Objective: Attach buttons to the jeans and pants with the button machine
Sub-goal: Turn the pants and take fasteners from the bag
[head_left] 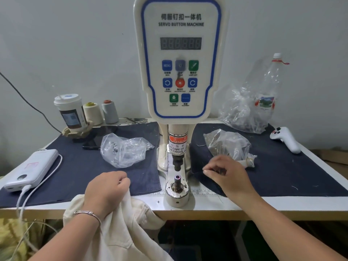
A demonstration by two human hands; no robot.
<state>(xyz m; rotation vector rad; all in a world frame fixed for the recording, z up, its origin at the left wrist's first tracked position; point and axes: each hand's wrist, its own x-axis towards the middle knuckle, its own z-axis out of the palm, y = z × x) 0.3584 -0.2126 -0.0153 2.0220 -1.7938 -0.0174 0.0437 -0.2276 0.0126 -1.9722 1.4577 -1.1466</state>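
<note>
The white servo button machine (180, 59) stands at the table's middle, its punch head (178, 162) above the lower die post (177, 180). My left hand (106, 191) grips a fold of cream pants (120, 228) that hang over the table's front edge, left of the die. My right hand (226, 174) hovers over the dark denim mat (282, 170) right of the machine, fingers curled with thumb and fingertips close together; whether they pinch a button is too small to tell. Just behind it lies a clear bag of dark buttons (227, 146).
Left of the machine a clear bag with silver parts (124, 149) lies on another denim mat (79, 166). A power bank (32, 170), a phone, a cup (70, 112) and thread cones (101, 112) sit at left. A large bag (244, 110), plastic bottle (271, 85) and white controller (286, 138) at right.
</note>
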